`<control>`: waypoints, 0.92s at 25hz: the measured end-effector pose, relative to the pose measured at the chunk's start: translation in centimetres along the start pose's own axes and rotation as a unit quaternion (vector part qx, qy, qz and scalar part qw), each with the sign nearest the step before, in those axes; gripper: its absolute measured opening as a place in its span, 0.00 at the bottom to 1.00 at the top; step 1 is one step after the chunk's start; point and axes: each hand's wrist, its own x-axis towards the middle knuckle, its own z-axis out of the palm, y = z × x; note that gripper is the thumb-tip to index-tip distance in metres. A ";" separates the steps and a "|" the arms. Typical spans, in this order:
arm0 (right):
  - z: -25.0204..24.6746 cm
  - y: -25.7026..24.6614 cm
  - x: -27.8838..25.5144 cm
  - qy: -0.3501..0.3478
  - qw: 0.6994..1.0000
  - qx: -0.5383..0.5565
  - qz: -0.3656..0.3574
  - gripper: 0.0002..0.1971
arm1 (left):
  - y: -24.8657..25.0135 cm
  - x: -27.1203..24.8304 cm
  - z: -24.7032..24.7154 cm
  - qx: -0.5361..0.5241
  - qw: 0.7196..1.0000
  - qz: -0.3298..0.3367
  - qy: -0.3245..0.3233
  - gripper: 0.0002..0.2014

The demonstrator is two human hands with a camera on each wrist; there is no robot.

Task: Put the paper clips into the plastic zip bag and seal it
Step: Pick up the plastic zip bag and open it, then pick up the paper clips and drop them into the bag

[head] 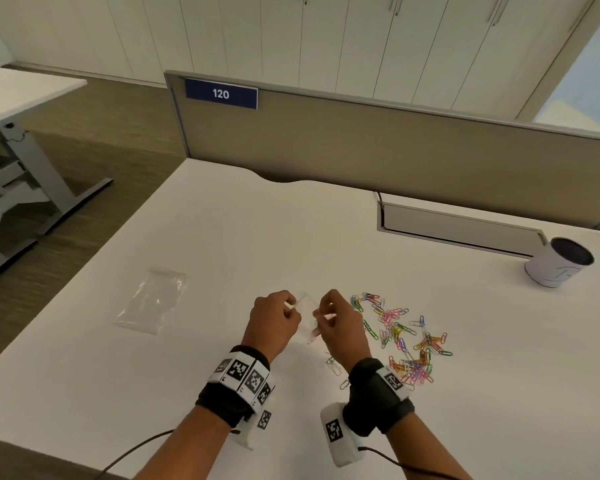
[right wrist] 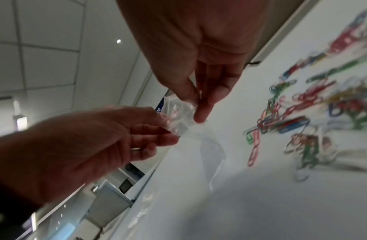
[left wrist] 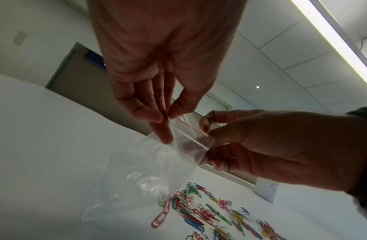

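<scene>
Two hands (head: 274, 318) up, two clear bags (head: 153, 301) in play, one cup (head: 558, 261), and a scatter of paper clips (head: 402, 337) too many to count.

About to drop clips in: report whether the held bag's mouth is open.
Open: both hands pull the zip bag mouth apart, red zip line separated from the near lip.

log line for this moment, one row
left hand pinches zip bag top | right hand pinches it too | paper clips on desk | bag unsealed

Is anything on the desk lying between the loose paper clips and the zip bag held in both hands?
Nothing visible does. The zip bag, pinched at its mouth by the left hand and right hand, hangs just left of the paper clips, with bare desk between.
</scene>
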 end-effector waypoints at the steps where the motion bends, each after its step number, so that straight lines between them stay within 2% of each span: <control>1: -0.3 0.2 0.0 -0.012 0.999 -0.034 -0.022 0.11 | 0.3 -0.2 0.1 0.012 1.000 0.005 0.000 0.09; 3: -0.8 0.6 0.1 -0.040 0.994 -0.095 -0.046 0.17 | 1.0 -0.4 0.6 0.055 0.998 0.036 0.006 0.11; 5: -1.4 1.1 0.2 -0.060 0.993 -0.095 -0.043 0.18 | 1.7 -0.4 1.1 0.117 0.991 0.068 0.019 0.09; 7: -2.4 1.6 0.0 -0.092 0.994 -0.043 -0.037 0.15 | 2.5 -0.4 1.8 0.173 0.981 0.079 0.019 0.06; 9: -3.6 2.4 -0.1 -0.135 0.990 -0.013 -0.041 0.08 | 3.1 -0.5 2.7 0.212 0.974 0.076 0.003 0.07; 10: -4.3 2.9 -0.2 -0.149 0.988 0.002 -0.035 0.08 | 3.2 -0.4 3.0 0.220 0.973 0.073 -0.005 0.09; 12: -6.1 4.7 -0.2 -0.116 0.993 0.018 -0.008 0.19 | 3.2 -0.4 3.9 0.212 0.975 0.064 -0.020 0.12; 13: -7.4 5.9 -0.2 -0.075 0.997 -0.001 0.005 0.25 | 3.3 -0.4 4.3 0.199 0.978 0.060 -0.026 0.12; 15: -10.1 8.6 0.1 -0.019 0.993 -0.116 0.024 0.34 | 3.1 -0.3 4.8 0.164 0.985 0.054 -0.031 0.12; 17: -12.7 11.1 0.1 -0.049 0.968 -0.240 0.055 0.43 | 2.9 -0.2 5.2 0.127 0.990 0.043 -0.038 0.10; 19: -14.3 12.9 0.2 -0.108 0.946 -0.293 0.085 0.50 | 2.9 0.0 5.6 0.102 0.993 0.027 -0.052 0.11; 21: -14.5 13.7 -0.1 -0.156 0.927 -0.330 0.082 0.49 | 3.0 0.0 6.0 0.086 0.994 0.015 -0.058 0.12; 23: -14.1 14.1 -0.4 -0.166 0.921 -0.346 0.069 0.44 | 3.3 0.1 6.3 0.075 0.995 0.016 -0.058 0.12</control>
